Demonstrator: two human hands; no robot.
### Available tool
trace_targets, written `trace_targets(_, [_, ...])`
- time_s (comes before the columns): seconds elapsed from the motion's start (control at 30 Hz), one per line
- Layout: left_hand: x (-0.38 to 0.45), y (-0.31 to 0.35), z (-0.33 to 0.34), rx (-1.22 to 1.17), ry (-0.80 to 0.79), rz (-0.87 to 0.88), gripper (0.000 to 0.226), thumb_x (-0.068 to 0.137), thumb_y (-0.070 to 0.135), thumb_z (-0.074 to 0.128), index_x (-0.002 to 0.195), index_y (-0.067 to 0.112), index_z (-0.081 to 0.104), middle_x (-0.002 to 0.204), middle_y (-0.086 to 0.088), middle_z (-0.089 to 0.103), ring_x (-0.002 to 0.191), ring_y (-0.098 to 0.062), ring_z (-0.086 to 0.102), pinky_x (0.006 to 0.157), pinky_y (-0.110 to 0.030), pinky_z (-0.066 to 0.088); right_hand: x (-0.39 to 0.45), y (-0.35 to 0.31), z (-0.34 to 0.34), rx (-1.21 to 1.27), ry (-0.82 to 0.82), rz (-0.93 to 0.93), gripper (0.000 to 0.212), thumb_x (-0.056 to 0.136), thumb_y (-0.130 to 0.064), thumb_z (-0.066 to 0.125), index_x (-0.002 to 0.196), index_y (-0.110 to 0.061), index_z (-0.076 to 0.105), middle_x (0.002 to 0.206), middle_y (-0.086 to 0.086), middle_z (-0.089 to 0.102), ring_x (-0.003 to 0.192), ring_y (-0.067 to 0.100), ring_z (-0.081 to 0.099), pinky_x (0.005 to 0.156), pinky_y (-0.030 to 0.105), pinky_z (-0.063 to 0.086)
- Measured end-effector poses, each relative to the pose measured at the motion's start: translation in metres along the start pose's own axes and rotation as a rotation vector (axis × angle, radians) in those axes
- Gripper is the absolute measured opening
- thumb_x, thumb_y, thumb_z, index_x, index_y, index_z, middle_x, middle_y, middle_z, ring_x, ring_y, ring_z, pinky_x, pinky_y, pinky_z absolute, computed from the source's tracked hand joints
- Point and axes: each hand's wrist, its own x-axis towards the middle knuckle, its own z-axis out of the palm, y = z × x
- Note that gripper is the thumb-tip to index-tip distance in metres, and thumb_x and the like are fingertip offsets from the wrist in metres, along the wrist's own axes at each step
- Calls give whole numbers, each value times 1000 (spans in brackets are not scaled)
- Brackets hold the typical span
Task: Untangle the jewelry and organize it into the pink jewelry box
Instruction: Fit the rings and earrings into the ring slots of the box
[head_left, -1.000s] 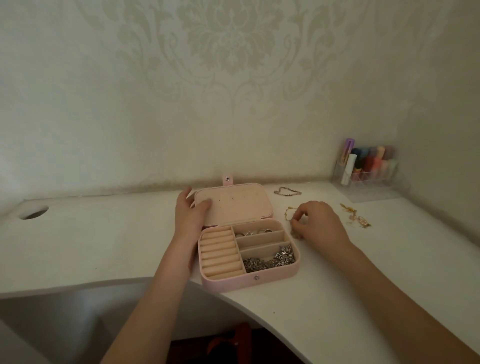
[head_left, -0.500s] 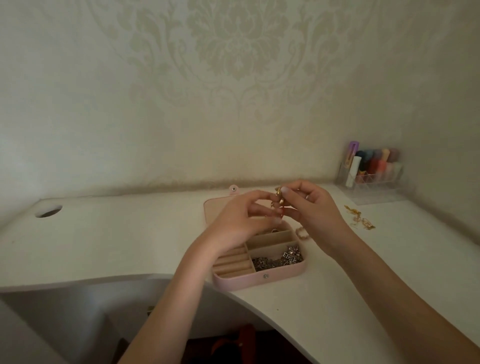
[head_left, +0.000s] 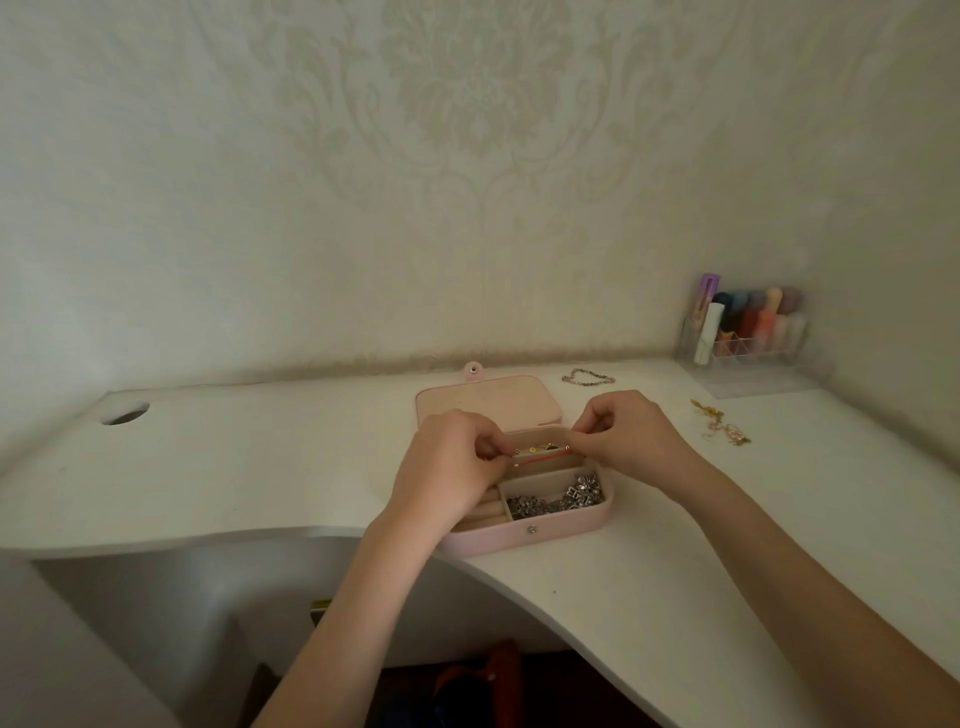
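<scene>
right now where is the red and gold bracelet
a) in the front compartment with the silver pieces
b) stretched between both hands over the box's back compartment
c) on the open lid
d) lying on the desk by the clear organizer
b: the left hand and right hand each pinch an end of the red and gold bracelet, held taut over the back compartment of the pink jewelry box.

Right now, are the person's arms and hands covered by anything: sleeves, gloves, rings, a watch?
Nothing shows. The left hand and right hand are bare, no gloves, and both forearms are uncovered to the frame edge, with no sleeve, watch or bracelet on the wrists. No ring is visible on the fingers, though they are partly hidden.
</scene>
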Motion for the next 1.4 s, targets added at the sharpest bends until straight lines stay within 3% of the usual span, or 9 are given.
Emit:
trace_targets(0.27, [-1, 4, 1, 204, -27, 24, 8, 78, 27, 65, 81, 31, 72, 80, 13, 66, 73, -4, 52, 64, -21, 40, 0, 2, -5, -101, -67, -54, 12, 71, -7, 72, 65, -15, 66, 58, -10, 58, 54, 2, 49, 45, 4, 35])
trace_targets(0.5, [9, -2, -1, 146, -140, 118, 2, 79, 29, 69, 78, 28, 70, 79, 15, 57, 81, -8, 54, 72, -28, 46, 11, 10, -13, 67, -1, -31, 3, 79, -12, 69, 76, -12, 68, 72, 5, 66, 60, 13, 58, 51, 19, 46])
trace_targets(0.63, [17, -11, 3, 64, -184, 91, 11, 73, 23, 72, 69, 31, 67, 71, 15, 59, 74, -6, 56, 74, -32, 51, 49, 32, -21, -55, 254, -30, 15, 88, -12, 59, 97, -11, 71, 97, 8, 70, 83, 18, 60, 73, 25, 42])
trace_targets(0.7, [22, -11, 5, 64, -197, 71, 14, 71, 25, 73, 68, 31, 61, 67, 14, 56, 69, -6, 53, 70, -32, 49, 70, 42, -17, -156, 194, -51, 21, 89, -10, 58, 106, -8, 70, 111, 8, 68, 97, 17, 60, 81, 20, 37])
trace_targets(0.8, [25, -9, 8, 160, -174, 74, 23, 71, 36, 74, 74, 28, 52, 67, 12, 52, 67, -5, 48, 57, -26, 37, 94, 51, -5, -283, 80, -61, 27, 89, -13, 58, 115, -11, 67, 123, 7, 64, 114, 24, 57, 97, 30, 42])
trace_targets(0.97, [25, -9, 15, 307, -111, 154, 29, 85, 50, 56, 75, 25, 47, 67, 8, 49, 76, -17, 53, 59, -31, 33, 106, 53, 10, -552, 146, -136, 19, 88, -14, 54, 89, -10, 73, 95, 11, 71, 89, 30, 63, 72, 34, 50])
trace_targets(1.13, [24, -7, 13, 282, -78, 162, 44, 96, 50, 31, 77, 17, 52, 76, -1, 62, 80, -25, 58, 63, -36, 42, 101, 44, 15, -764, 127, -207, 22, 87, -3, 46, 98, -6, 65, 101, 15, 64, 98, 33, 59, 70, 32, 42])
trace_targets(1.3, [20, -4, 9, 47, 51, 84, 25, 94, 45, 42, 91, 23, 52, 71, 3, 60, 72, -16, 56, 62, -31, 38, 88, 20, 2, -314, 201, -175, 8, 82, -12, 58, 81, -8, 66, 79, 7, 66, 78, 26, 62, 67, 30, 47])
trace_targets(1.4, [21, 2, 7, -168, 112, 66, 30, 87, 34, 61, 114, 23, 53, 86, 10, 59, 80, -4, 56, 74, -24, 43, 62, -16, -5, -74, 166, -213, 4, 80, -13, 65, 82, -12, 68, 75, -1, 65, 72, 11, 60, 61, 15, 43])
